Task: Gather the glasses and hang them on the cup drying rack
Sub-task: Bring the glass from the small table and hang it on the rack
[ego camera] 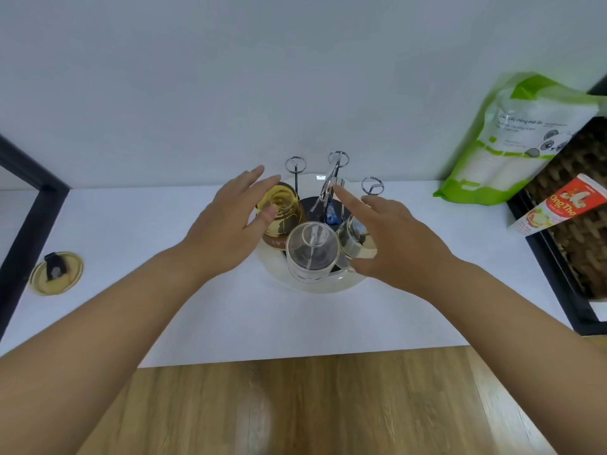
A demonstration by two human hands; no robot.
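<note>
The cup drying rack point(315, 285) is a round white tray with chrome ring-topped prongs, standing at the back of the white table. Three glasses hang upside down on it: an amber glass point(282, 215) on the left, a clear glass point(310, 249) at the front, and another clear glass point(351, 236) on the right. My left hand point(226, 224) hovers beside the amber glass with fingers spread, the thumb close to or touching it. My right hand point(394, 238) is open over the right clear glass, partly hiding it. Three prongs at the back stand bare.
A yellow lid point(56, 272) with a black tab lies at the table's left. A green-and-white bag point(512, 142) leans on the wall at right, beside a black frame holding a woven basket point(578, 205) and a red-orange packet point(565, 205). Wooden floor lies below the table's front edge.
</note>
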